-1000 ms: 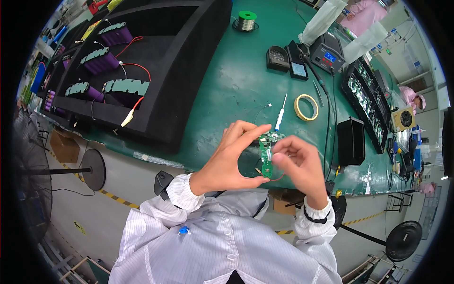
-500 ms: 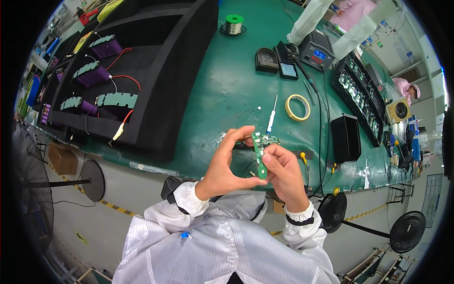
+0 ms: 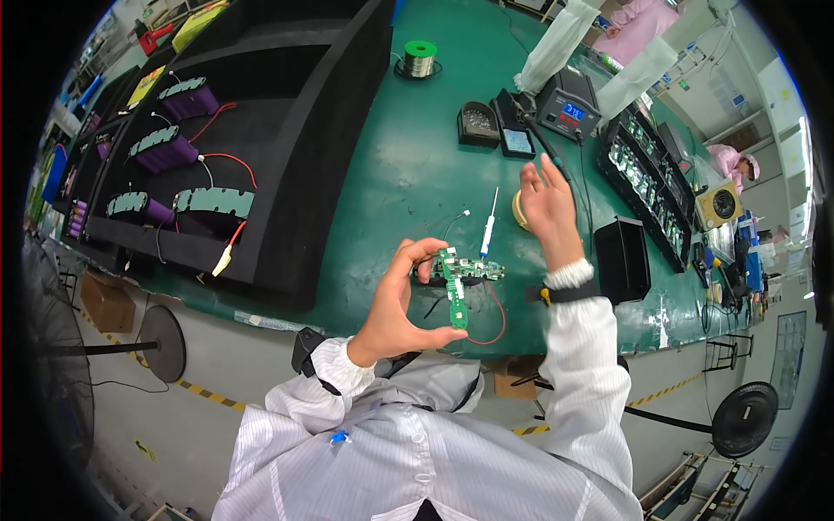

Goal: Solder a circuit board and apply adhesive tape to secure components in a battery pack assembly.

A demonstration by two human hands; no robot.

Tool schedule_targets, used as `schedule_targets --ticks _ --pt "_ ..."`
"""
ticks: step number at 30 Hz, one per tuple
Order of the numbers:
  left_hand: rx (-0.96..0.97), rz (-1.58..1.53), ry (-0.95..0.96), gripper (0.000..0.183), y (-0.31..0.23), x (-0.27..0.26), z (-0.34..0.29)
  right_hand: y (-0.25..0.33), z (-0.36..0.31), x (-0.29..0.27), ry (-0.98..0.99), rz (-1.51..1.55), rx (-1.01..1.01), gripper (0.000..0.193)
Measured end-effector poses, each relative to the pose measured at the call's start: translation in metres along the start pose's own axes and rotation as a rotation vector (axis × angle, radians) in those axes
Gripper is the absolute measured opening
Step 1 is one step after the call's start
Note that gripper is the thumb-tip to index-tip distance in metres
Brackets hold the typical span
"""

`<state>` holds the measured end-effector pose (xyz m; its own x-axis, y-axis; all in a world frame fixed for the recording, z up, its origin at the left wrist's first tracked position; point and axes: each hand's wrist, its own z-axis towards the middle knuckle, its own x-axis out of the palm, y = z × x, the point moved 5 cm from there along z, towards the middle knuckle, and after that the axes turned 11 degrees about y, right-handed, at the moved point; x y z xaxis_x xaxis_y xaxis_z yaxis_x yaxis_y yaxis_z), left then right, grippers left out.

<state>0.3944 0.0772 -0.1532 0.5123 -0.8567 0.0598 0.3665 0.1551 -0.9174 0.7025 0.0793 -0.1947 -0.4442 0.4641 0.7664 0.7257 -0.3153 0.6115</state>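
Note:
My left hand (image 3: 393, 306) pinches a narrow green circuit board (image 3: 456, 304) upright at its two ends, between thumb and fingers. Beyond it, a second circuit board (image 3: 486, 270) lies on the green table, and a thin red wire curves near both boards. My right hand (image 3: 549, 207) is empty, its fingers stretched forward, just short of the soldering iron (image 3: 547, 139) in its stand. Partly hidden behind that hand is a yellow tape roll (image 3: 519, 211). A white-and-blue screwdriver (image 3: 488, 230) stands or lies with its tip pointing away, near the second board.
A black foam tray (image 3: 304, 174) with purple battery packs (image 3: 165, 152) fills the left. A soldering station (image 3: 569, 106), tip-cleaner holder (image 3: 479, 126) and solder spool (image 3: 420, 59) sit farther back. On the right are a black bin (image 3: 624, 260) and a tray of boards (image 3: 647, 178).
My right hand has let go of the circuit board and moved forward and right, toward the soldering iron. My left hand keeps the board, slightly farther left.

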Motion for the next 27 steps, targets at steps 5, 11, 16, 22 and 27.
schedule_targets --ticks 5,11,16,22,27 --pt "-0.048 -0.06 0.053 0.092 0.001 0.0 0.004 0.007 0.063 0.0 0.06 -0.154 -0.264 0.037" --pt "-0.103 -0.175 0.124 0.096 0.005 -0.005 0.005 0.062 0.033 0.004 -0.123 -0.671 -0.566 0.021" --pt "-0.153 -0.288 0.149 0.103 0.006 -0.008 -0.002 0.095 -0.101 0.065 0.175 -0.687 -0.785 0.026" --pt "-0.194 -0.302 0.184 0.107 0.006 -0.011 0.003 0.073 -0.184 0.102 0.473 -0.919 -0.643 0.045" --pt "-0.167 -0.322 0.196 0.11 0.007 -0.011 0.002 0.043 -0.18 0.113 0.571 -1.003 -0.574 0.037"
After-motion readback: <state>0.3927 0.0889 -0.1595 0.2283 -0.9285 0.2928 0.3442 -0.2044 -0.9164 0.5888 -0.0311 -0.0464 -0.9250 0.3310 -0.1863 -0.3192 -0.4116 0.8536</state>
